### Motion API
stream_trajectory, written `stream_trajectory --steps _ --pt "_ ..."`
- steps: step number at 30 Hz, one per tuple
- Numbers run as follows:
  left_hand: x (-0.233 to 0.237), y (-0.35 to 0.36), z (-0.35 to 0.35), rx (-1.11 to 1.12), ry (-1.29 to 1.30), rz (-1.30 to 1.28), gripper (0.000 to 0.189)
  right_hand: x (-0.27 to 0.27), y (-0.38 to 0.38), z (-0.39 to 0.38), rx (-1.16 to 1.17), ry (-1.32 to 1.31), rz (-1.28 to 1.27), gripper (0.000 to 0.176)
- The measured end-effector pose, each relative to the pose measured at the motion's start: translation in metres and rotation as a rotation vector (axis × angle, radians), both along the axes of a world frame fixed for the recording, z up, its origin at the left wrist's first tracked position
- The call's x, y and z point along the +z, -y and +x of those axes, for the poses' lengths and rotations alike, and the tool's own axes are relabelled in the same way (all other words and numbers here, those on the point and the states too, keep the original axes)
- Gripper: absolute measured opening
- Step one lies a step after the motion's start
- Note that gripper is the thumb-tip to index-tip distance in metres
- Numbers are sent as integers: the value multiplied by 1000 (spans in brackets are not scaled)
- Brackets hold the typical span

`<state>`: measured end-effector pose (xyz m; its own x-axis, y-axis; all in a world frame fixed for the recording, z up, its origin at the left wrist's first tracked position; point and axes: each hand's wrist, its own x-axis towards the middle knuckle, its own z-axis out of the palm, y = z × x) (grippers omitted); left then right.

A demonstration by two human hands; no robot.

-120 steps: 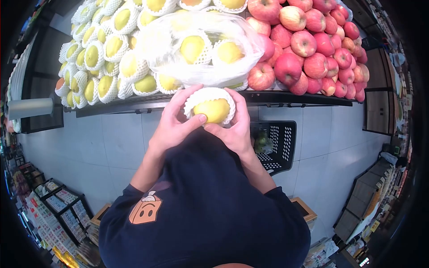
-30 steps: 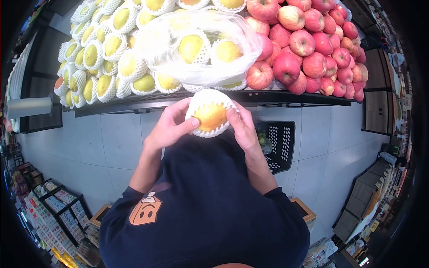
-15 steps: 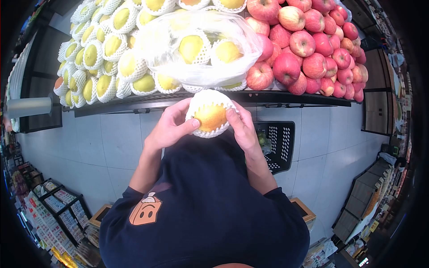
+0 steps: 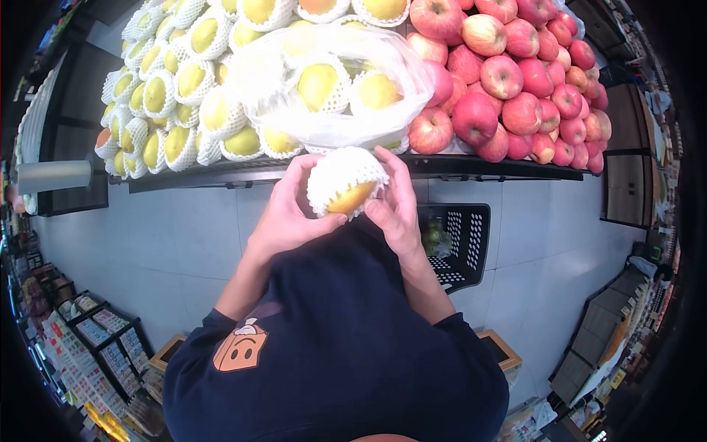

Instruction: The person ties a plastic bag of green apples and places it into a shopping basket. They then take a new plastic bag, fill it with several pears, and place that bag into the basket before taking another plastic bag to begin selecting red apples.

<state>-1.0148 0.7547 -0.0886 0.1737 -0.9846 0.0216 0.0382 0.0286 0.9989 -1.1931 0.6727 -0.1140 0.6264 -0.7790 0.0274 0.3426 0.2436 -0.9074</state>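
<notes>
A yellow-orange fruit in a white foam net (image 4: 347, 181) is between my two hands, in front of the display's edge. Its bare skin shows at the lower side. My left hand (image 4: 289, 206) holds it from the left, thumb underneath. My right hand (image 4: 398, 206) grips the right side, with the thumb at the lower edge and fingers raised behind. Beyond them, a clear plastic bag (image 4: 342, 125) with netted yellow-green fruits inside lies on the display.
Netted yellow-green fruits (image 4: 193, 77) are piled at the left, red apples (image 4: 501, 77) at the right. A black basket (image 4: 468, 239) with a bag of green produce (image 4: 434, 237) stands on the floor (image 4: 199, 250). A plastic roll (image 4: 55, 177) is at far left.
The fruit has turned in my hands, so the net now covers more of its top and less skin shows. My right fingers have lifted and both thumbs have shifted.
</notes>
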Motion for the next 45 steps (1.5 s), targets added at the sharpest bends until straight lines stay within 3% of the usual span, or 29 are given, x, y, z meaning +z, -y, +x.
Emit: stream_trajectory --steps 4,7,10,14,18,19,21,22,25,32,36,39,45 --pt "10 1 -6 169 296 13 69 11 -16 12 -158 -33 -139 103" --pt "12 4 -2 136 667 -62 66 -1 -26 24 -188 -58 -274 109" --pt "19 6 1 82 772 -110 66 3 -29 28 -216 -51 -207 108" --pt "46 13 16 -182 601 -60 67 6 -19 25 -296 -28 -163 101" --pt "53 15 41 -224 489 -166 45 7 -8 24 -409 -17 -125 103" --pt "59 16 48 -124 486 -234 31 6 -9 26 -452 -38 -107 105" --pt "62 14 68 131 634 -310 25 6 -7 32 -550 22 -98 105" --pt "62 19 78 269 745 -388 25 9 -5 36 -598 55 -97 104" --pt "67 36 103 297 815 -225 29 16 -11 48 -681 74 -81 93" --pt "53 67 121 108 599 -104 34 47 -8 90 -913 29 -286 88" --pt "49 72 137 94 673 -359 37 60 -6 105 -959 -21 -342 90" --pt "50 74 144 21 538 -411 45 67 -8 113 -961 -89 -379 91" --pt "85 61 163 -178 262 -196 53 85 -9 121 -982 -167 -405 104"
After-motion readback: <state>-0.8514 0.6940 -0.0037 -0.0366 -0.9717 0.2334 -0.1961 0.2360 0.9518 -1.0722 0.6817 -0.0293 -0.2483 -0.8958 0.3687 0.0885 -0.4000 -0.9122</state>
